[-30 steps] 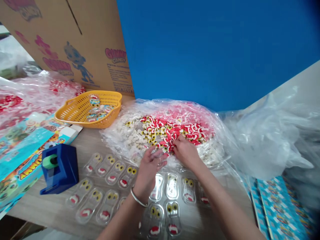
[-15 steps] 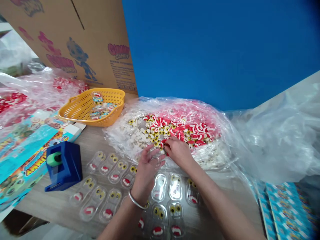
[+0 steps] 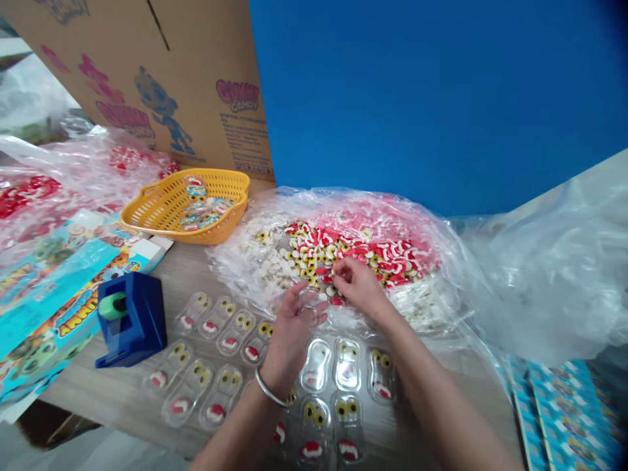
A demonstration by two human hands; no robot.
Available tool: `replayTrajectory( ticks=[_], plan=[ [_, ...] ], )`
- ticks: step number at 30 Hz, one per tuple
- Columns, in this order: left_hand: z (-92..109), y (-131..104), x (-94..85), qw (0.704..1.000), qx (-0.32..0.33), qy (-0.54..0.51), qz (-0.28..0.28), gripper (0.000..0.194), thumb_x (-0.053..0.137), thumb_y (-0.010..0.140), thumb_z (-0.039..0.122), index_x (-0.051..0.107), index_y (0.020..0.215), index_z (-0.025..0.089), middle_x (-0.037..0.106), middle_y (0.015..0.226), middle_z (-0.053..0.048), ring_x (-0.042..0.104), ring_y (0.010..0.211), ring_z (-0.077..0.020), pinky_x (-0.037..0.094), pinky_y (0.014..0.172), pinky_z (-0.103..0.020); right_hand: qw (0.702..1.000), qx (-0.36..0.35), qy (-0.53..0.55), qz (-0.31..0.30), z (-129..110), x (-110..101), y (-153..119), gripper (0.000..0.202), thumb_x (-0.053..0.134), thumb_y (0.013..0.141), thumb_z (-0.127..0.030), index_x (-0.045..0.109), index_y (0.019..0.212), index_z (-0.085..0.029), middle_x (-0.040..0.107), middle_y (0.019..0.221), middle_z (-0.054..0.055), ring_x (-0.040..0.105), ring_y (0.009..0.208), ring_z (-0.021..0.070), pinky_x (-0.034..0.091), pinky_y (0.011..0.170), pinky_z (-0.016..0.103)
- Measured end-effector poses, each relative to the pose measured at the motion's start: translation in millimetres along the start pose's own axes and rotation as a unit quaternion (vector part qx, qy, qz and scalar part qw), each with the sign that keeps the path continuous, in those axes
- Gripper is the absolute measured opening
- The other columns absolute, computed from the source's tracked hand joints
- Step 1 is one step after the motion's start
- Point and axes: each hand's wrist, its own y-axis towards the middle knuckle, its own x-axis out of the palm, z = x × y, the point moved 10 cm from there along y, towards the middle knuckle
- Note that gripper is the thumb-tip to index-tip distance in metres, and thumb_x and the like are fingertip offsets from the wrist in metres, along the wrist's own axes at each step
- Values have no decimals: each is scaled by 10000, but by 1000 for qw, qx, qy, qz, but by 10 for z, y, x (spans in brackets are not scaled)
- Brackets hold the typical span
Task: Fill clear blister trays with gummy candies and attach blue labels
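Observation:
A clear plastic bag lies open at the middle of the table, heaped with red-and-white teeth candies and yellow eye candies. My left hand, with a bracelet at the wrist, holds a clear plastic tray at the bag's near edge. Over the candies my right hand has its fingers pinched together; whatever is between them is too small to make out. Rows of clear trays, each with two eyes and one teeth candy, lie on the table around my forearms.
A yellow basket with packed candies stands at the back left, before a cardboard box. A blue tape dispenser and printed sheets are at the left. Blue printed cards lie at the right, below crumpled plastic.
The view has shifted slightly. My right hand has moved a little up and right over the candies, away from my left hand, which still holds the clear tray.

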Motion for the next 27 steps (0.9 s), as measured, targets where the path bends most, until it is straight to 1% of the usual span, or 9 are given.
replayTrajectory(
  ticks=[3, 8, 10, 12, 14, 17, 19, 22, 27],
  plan=[
    [4, -1, 55, 1000, -7, 3, -18, 604, 742, 601, 132, 570, 1176, 205, 677, 1144, -90, 712, 838, -209, 531, 684, -297, 993, -6, 109, -37, -93, 64, -84, 117, 577, 771, -165, 570, 879, -210, 575, 743, -47, 528, 610, 119, 413, 579, 225],
    [-1, 4, 142, 998, 2, 10, -60, 508, 705, 632, 118, 625, 1129, 186, 718, 967, -47, 636, 710, -134, 488, 606, -241, 986, -140, 41, -86, -592, 202, -302, 124, 586, 809, -99, 644, 774, -204, 619, 830, 1, 589, 769, 138, 441, 709, 253],
    [-8, -5, 136, 998, 1, 1, -64, 476, 711, 653, 128, 637, 1119, 195, 709, 938, -29, 633, 709, -130, 479, 601, -233, 981, -164, 55, -90, -644, 196, -325, 167, 565, 846, -103, 691, 813, -207, 657, 913, 28, 619, 861, 155, 459, 773, 272],
    [-7, -25, 121, 998, -2, -15, -68, 464, 730, 662, 136, 637, 1110, 214, 699, 1002, -25, 665, 767, -149, 484, 615, -237, 984, -139, 87, -67, -520, 109, -273, 180, 554, 873, -135, 716, 890, -212, 690, 929, 34, 640, 865, 161, 476, 779, 278],
    [9, -47, 87, 998, -4, -31, -62, 461, 756, 658, 146, 635, 1096, 226, 677, 1117, -32, 695, 854, -181, 499, 644, -249, 993, -81, 86, -21, -274, -30, -195, 173, 556, 879, -169, 718, 926, -211, 712, 885, 22, 648, 794, 160, 482, 741, 275],
    [52, -62, -3, 999, 4, -36, -30, 452, 800, 667, 203, 632, 1086, 222, 661, 1181, -51, 712, 894, -198, 506, 658, -252, 1000, -24, -2, 3, -15, -132, -131, 170, 572, 854, -158, 715, 926, -217, 713, 816, -2, 629, 703, 150, 464, 702, 263],
    [68, -55, -58, 999, 11, -37, -7, 458, 816, 678, 256, 623, 1092, 217, 677, 1159, -62, 720, 869, -195, 504, 643, -248, 997, -33, -63, -24, -37, -73, -113, 181, 576, 846, -134, 719, 916, -221, 708, 836, -2, 627, 728, 146, 449, 715, 253],
    [47, -26, -104, 999, 11, -34, 14, 475, 807, 698, 305, 605, 1118, 216, 705, 1123, -72, 728, 830, -195, 515, 630, -259, 989, -59, -116, -74, -228, 110, -96, 173, 574, 872, -143, 726, 905, -218, 701, 902, 14, 636, 829, 150, 431, 744, 240],
    [44, 1, -154, 999, 20, -2, 36, 474, 793, 702, 328, 618, 1127, 211, 715, 1134, -75, 717, 794, -181, 538, 637, -282, 962, -22, -241, -125, -379, 329, -52, 89, 615, 869, -211, 700, 897, -212, 682, 949, 37, 629, 825, 173, 392, 683, 255]
  ],
)
